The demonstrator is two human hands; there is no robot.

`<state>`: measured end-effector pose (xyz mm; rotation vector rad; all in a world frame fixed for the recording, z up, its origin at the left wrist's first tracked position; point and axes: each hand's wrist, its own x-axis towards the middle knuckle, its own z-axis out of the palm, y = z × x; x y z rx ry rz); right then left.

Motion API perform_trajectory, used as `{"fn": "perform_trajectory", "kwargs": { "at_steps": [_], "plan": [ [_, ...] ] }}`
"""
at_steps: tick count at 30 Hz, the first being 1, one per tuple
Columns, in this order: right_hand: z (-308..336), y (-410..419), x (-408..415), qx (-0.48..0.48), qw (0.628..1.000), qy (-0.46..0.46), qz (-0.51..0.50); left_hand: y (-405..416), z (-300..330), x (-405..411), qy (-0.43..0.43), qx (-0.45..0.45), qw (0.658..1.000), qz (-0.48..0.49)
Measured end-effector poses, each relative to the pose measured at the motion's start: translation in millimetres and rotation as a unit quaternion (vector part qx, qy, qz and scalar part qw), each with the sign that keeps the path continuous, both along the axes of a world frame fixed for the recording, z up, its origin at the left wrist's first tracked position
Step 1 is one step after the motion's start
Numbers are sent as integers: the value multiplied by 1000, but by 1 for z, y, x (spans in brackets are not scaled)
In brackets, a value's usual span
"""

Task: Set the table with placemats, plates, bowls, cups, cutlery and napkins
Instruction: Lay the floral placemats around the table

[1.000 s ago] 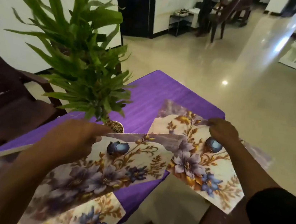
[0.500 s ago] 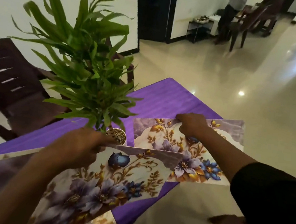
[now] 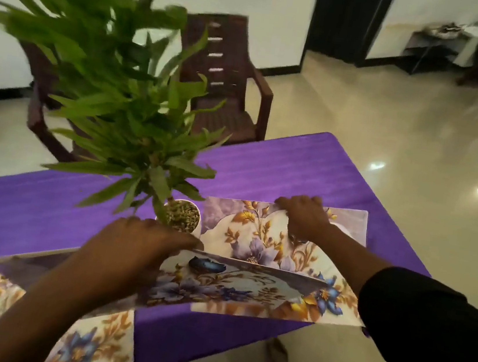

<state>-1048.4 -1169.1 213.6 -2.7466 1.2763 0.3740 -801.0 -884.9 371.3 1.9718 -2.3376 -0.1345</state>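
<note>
Still early: right hand [image 3: 302,219] flat on the placemat [image 3: 254,237] at 3 o'clock of the plant pot [image 3: 182,219], left hand [image 3: 134,249] pinching another placemat [image 3: 218,284]; no plates or cutlery yet.

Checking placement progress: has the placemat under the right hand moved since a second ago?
Yes. The placemat came in from over the table's edge onto the purple tablecloth, next to the plant pot.

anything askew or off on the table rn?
Yes: the placemat gripped by the left hand is lifted and tilted, overlapping the placemat on the table under the right hand. Nothing spilled or damaged.
</note>
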Motion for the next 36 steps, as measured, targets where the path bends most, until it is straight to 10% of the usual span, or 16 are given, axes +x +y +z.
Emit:
{"fn": "perform_trajectory", "kwargs": {
  "at_steps": [14,36],
  "plan": [
    [-106,68,-99,79,946,31,311,10,10,-94,47,99,975,195],
    [-104,21,-134,146,893,-23,424,-1,11,-102,122,115,945,282]
  ]
}}
